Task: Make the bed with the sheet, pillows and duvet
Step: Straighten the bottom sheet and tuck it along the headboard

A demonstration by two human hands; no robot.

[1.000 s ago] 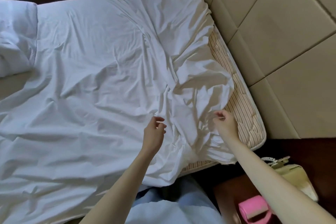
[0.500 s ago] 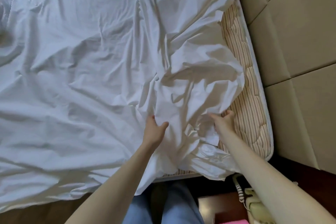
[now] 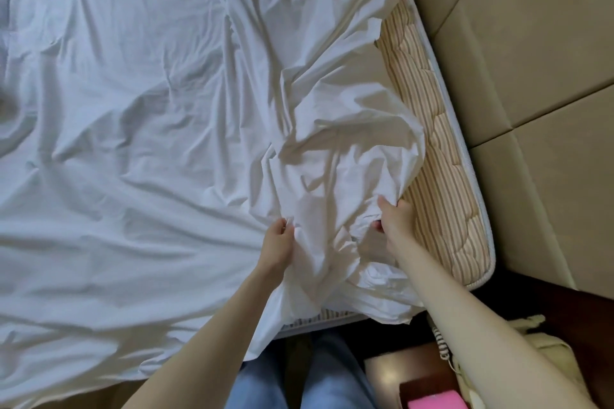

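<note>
A white sheet (image 3: pixel 139 129) lies crumpled over the bed, bunched at the near right corner. There the striped mattress pad (image 3: pixel 442 189) shows bare along the right edge. My left hand (image 3: pixel 279 242) grips a fold of the sheet near the bed's near edge. My right hand (image 3: pixel 393 219) grips the bunched sheet beside the bare pad, its fingers curled into the cloth. No pillow or duvet is plainly in view.
A padded beige headboard wall (image 3: pixel 531 76) stands right of the bed. A dark bedside table (image 3: pixel 415 375) holds a cream telephone (image 3: pixel 471 362) with a coiled cord and a pink object (image 3: pixel 435 403). My legs in jeans (image 3: pixel 299 378) stand against the bed's near edge.
Both hands came down from above the sheet and closed on its bunched corner. My head has moved closer over the bed.
</note>
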